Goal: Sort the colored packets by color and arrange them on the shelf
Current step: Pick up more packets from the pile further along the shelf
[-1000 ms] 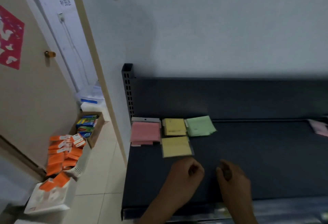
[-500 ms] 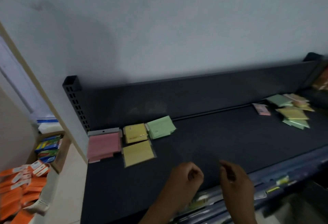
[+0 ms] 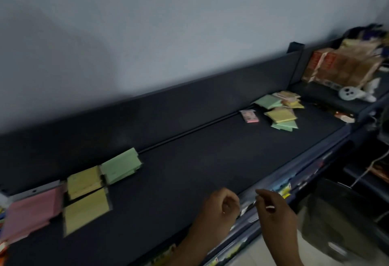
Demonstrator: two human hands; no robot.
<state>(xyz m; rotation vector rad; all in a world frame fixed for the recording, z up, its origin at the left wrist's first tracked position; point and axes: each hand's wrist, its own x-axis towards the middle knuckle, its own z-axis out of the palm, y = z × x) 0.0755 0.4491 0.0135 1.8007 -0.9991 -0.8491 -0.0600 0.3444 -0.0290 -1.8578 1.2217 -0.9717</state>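
On the dark shelf [image 3: 200, 160], sorted packets lie at the left end: a pink stack [image 3: 31, 213], a yellow stack [image 3: 84, 181] with a single yellow packet [image 3: 86, 211] in front of it, and a green stack [image 3: 120, 165]. At the far right sits a mixed heap of green and yellow packets [image 3: 282, 112], with one pink packet [image 3: 249, 116] beside it. My left hand [image 3: 219, 209] hovers over the shelf's front edge, fingers loosely curled and holding nothing. My right hand [image 3: 273, 209] hangs just right of it, also loosely curled with nothing in it.
A neighbouring shelf at the far right carries brown bags [image 3: 345, 63] and a white round object [image 3: 202, 93]. The shelf's front rail [image 3: 294, 183] bears price labels. A dark bin [image 3: 341, 219] stands on the floor at lower right.
The view has swung to the right, so the door and orange boxes have left the frame and the mixed heap has come in. Both hands stay near the front edge, holding nothing.
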